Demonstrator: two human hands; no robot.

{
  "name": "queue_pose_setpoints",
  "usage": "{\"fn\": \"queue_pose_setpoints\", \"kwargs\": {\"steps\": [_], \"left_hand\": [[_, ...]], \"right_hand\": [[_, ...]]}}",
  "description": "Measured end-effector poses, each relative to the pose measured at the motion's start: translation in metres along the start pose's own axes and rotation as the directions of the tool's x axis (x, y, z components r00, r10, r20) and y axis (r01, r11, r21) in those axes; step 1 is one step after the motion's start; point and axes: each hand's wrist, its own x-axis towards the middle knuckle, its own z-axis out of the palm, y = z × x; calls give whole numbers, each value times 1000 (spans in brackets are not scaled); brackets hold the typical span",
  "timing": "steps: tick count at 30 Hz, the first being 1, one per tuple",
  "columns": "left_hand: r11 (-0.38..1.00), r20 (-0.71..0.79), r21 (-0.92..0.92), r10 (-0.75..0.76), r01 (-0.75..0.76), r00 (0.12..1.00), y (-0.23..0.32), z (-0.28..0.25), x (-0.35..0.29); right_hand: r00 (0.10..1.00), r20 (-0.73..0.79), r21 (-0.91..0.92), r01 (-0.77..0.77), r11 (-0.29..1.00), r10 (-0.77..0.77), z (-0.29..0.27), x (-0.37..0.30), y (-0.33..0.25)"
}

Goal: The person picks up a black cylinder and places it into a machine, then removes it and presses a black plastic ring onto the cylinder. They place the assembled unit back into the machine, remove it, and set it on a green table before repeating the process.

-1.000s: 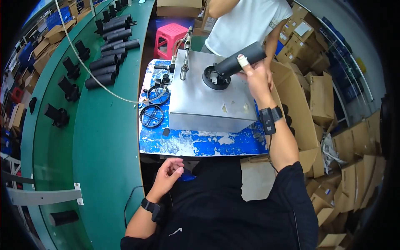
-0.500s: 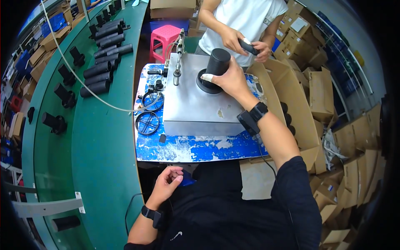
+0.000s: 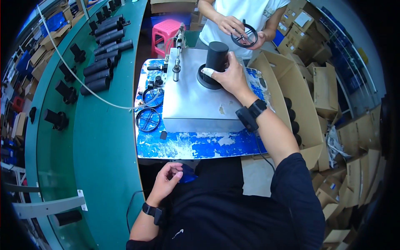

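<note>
My right hand (image 3: 233,74), a white wrap on its thumb, is closed around a black cylinder (image 3: 217,56). The cylinder stands nearly upright in a black round ring base (image 3: 203,80) on top of a silver metal box (image 3: 187,102). A metal air cylinder fixture (image 3: 177,62) rises from the box's left side. Down by my lap, my left hand (image 3: 166,180) rests with loosely curled fingers, thumb apart from them, and nothing visible in its grasp. Next to it lies something blue (image 3: 188,174). Across the box, a co-worker's hands hold a black ring with cross spokes (image 3: 245,35).
Two black spoked rings (image 3: 148,119) lie on the worn blue table (image 3: 196,146). Left runs a green conveyor (image 3: 104,154) with several black cylinders (image 3: 98,85). An open carton (image 3: 306,108) holding black parts stands right. A pale hose (image 3: 79,81) crosses the conveyor.
The co-worker has turned the black ring so that its spoked face shows. The cylinder under my right hand is slightly more upright. My left hand stays by my lap.
</note>
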Motion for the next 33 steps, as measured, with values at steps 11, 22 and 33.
{"fn": "queue_pose_setpoints", "kwargs": {"steps": [11,22,33], "left_hand": [[999,14,33,1,-2,1000,4,6,2],[999,20,37,-7,6,1000,-1,4,3],[998,25,55,6,-7,1000,2,5,3]], "right_hand": [[974,212,98,64,993,-83,-34,45,-6],[997,16,-82,77,994,-76,-31,19,-4],[888,400,76,215,974,-228,-52,56,22]]}}
